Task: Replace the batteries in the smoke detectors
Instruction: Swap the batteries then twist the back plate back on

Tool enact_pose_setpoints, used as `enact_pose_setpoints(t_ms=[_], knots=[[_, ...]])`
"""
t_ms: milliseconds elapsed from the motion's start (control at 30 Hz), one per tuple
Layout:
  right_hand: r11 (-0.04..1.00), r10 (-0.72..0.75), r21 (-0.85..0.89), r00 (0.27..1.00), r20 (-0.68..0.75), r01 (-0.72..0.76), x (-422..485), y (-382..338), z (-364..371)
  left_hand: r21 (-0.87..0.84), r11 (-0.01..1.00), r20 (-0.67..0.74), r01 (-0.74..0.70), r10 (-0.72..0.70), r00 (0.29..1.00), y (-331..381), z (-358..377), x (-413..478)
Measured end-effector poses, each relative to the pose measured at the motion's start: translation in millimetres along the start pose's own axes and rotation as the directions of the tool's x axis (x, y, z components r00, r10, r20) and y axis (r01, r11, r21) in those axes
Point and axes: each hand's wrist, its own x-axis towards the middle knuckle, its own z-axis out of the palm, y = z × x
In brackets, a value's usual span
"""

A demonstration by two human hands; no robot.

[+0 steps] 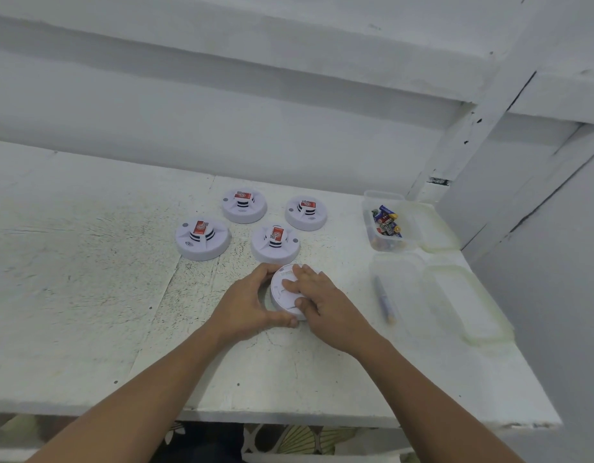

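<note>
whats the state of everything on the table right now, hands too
held smoke detector, back side up, between both hands
four other smoke detectors, face up on the table, untouched
far container, lid open, batteries inside
near container, lid open, one battery inside
left hand, grips the held detector's rim
right hand, fingers pressing flat on its back

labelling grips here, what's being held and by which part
The left hand grips the smoke detector by its round rim, fingers on the far side, thumb on the near. The right hand presses on its top face.
</note>
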Motion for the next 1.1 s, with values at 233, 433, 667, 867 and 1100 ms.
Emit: enact_pose_setpoints(t_ms=[233, 433, 667, 867, 1100], knots=[[0.980, 0.044, 0.194, 0.999, -0.001, -0.043, -5, 5, 2, 0.001, 1.000, 0.009, -0.013, 0.013, 1.000, 2, 0, -2], [0.973, 0.069, 0.221, 0.997, -0.019, -0.063, -14, 14, -1, 0.024, 0.999, 0.006, -0.025, 0.024, 1.000, 3, 0, -2], [0.921, 0.130, 0.382, 0.983, -0.130, -0.072, -13, 23, -5, -0.116, 0.993, -0.019, -0.017, 0.015, 1.000, 2, -1, -2], [0.621, 0.296, 0.784, 0.929, -0.220, -0.012, -11, 19, -7, -0.152, 0.988, -0.051, -0.035, 0.028, 0.998, 4, -2, -3], [0.433, 0.432, 0.901, 0.878, -0.207, -0.001, -12, 14, 0, -0.038, 0.998, -0.040, -0.051, 0.049, 0.998, 1, -1, -3]])
